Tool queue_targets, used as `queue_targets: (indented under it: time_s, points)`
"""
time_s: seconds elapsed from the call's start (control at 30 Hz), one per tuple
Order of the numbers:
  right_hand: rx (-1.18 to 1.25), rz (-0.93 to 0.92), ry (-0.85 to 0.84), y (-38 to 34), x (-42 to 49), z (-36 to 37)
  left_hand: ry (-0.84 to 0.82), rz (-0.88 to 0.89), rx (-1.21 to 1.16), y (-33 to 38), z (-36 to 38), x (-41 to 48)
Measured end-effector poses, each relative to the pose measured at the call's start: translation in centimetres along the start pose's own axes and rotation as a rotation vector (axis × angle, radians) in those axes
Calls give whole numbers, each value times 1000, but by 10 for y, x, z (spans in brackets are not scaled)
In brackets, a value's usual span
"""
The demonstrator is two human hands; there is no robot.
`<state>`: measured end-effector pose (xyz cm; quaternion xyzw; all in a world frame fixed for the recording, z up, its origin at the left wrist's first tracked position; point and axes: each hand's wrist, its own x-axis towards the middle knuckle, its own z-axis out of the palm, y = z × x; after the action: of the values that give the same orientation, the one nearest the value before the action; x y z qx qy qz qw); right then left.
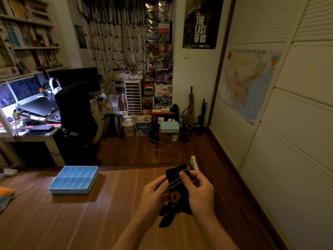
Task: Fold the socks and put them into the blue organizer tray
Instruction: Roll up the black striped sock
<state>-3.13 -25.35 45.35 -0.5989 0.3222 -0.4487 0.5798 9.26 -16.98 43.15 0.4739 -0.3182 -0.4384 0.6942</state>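
A black sock with orange stripes and an orange mark hangs between my two hands above the wooden surface. My left hand pinches its left edge near the cuff. My right hand pinches the cuff's right side, thumb on top. The sock's toe end dangles below, partly hidden behind my hands. The blue organizer tray, with several compartments, lies to the left on the wooden surface, well apart from both hands.
Folded orange and grey cloth lies at the left edge. A white post stands at the surface's far right corner. Beyond are a desk with a laptop, a black chair and stacked boxes. A white wall runs along the right.
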Motion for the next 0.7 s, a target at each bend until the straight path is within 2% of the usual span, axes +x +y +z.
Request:
queue_targets:
  time_s: [0.37,0.57,0.63,0.7]
  points:
    - [9,25,65,-4,0,7,-109,-28,3,1,-7,1]
    - [-25,5,88,0,1,4,-97,79,89,5,-5,0]
    - [7,56,41,-1,5,-1,-91,95,83,6,-7,1]
    - [-24,90,-102,-4,9,-8,-101,98,55,5,-10,3]
